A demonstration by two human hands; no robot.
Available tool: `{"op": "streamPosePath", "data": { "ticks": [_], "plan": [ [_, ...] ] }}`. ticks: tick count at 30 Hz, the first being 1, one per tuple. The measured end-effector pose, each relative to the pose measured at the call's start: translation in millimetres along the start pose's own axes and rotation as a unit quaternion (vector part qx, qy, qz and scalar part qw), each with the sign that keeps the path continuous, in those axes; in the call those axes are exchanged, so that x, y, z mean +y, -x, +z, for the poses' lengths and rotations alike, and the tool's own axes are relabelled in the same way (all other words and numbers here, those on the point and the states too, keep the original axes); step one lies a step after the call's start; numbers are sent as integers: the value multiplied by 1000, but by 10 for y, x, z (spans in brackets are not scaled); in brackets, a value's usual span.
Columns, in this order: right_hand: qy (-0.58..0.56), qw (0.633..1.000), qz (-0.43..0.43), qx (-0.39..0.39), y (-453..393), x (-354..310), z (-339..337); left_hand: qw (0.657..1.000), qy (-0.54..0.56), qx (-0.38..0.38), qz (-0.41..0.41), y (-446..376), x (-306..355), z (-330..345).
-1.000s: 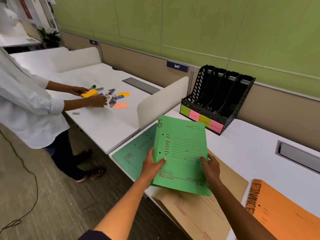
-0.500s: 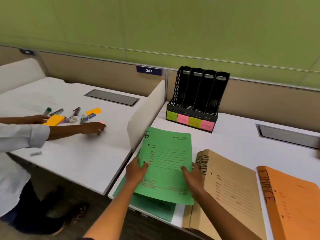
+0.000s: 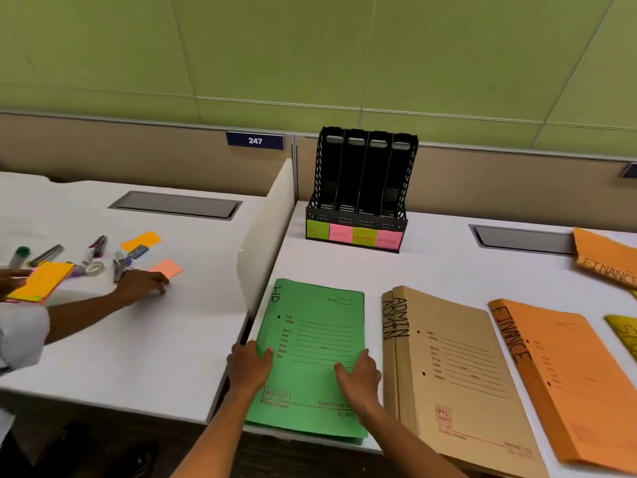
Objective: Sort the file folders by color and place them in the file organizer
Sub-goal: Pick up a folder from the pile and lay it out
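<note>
A green folder [image 3: 310, 339] marked HR lies flat near the front edge of the white desk [image 3: 413, 270], stacked on a second green folder whose edge [image 3: 348, 440] shows below it. My left hand [image 3: 250, 365] grips its left edge with the thumb on top. My right hand [image 3: 358, 374] holds its right edge. Beside it lie two brown ADMIN folders [image 3: 455, 374], an orange FINANCE folder [image 3: 579, 381], another orange folder [image 3: 603, 257] and part of a yellow one [image 3: 625, 332]. The black four-slot file organizer [image 3: 362, 188] stands empty at the back, with green and pink labels.
A white divider panel [image 3: 265, 236] separates my desk from the left desk, where another person's hand [image 3: 141, 284] rests among markers, tape and sticky notes [image 3: 167, 269]. A grey cable hatch [image 3: 520, 239] is set into my desk at the back right.
The green folder has come down from mid-air and now lies flat on the other green folder. My view has turned right, bringing more folders into sight.
</note>
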State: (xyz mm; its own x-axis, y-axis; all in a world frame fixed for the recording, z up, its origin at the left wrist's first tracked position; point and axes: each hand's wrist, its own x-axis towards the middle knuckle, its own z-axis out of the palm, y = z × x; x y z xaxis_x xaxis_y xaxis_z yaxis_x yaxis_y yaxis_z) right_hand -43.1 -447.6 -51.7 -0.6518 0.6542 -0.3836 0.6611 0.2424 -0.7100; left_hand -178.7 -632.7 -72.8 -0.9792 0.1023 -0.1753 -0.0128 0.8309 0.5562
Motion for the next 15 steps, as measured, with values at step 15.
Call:
{"op": "streamPosePath", "data": {
  "ticks": [15],
  "plan": [
    [63, 986, -149, 47, 148, 6, -118, 994, -55, 50, 75, 467, 414, 70]
  ]
}}
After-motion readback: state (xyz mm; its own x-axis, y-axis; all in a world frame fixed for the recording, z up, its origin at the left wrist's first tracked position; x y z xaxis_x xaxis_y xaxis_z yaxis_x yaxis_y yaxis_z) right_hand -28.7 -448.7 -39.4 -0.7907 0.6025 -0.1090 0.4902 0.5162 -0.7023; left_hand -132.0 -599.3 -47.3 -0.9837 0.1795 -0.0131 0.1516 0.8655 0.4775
